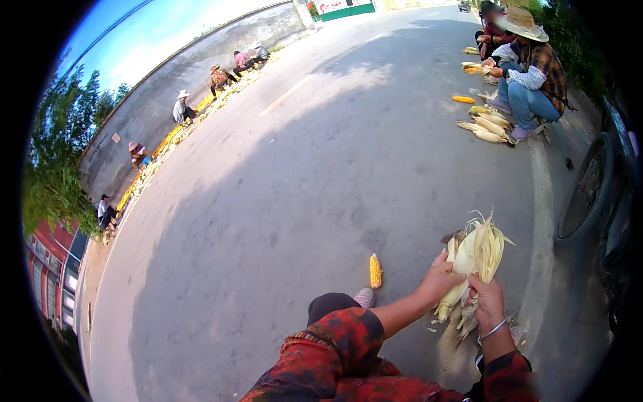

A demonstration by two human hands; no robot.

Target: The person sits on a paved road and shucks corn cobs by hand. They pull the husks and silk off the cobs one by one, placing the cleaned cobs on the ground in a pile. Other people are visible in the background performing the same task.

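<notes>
An ear of corn, still wrapped in pale inner husk, is held in front of me at the lower right. My left hand grips it from the left side. My right hand pinches a bundle of loosened husk leaves that fans upward beside the ear. The kernels are hidden by the husk. Below my hands lie more unhusked ears, partly covered by my hands and wrist. One bare yellow ear rests on the road by the toe of my shoe.
At the right, a person in a straw hat sits holding corn, with unhusked ears before them and another person behind. A wheeled vehicle stands at the right edge. Across the road, several people sit along a wall beside rows of corn.
</notes>
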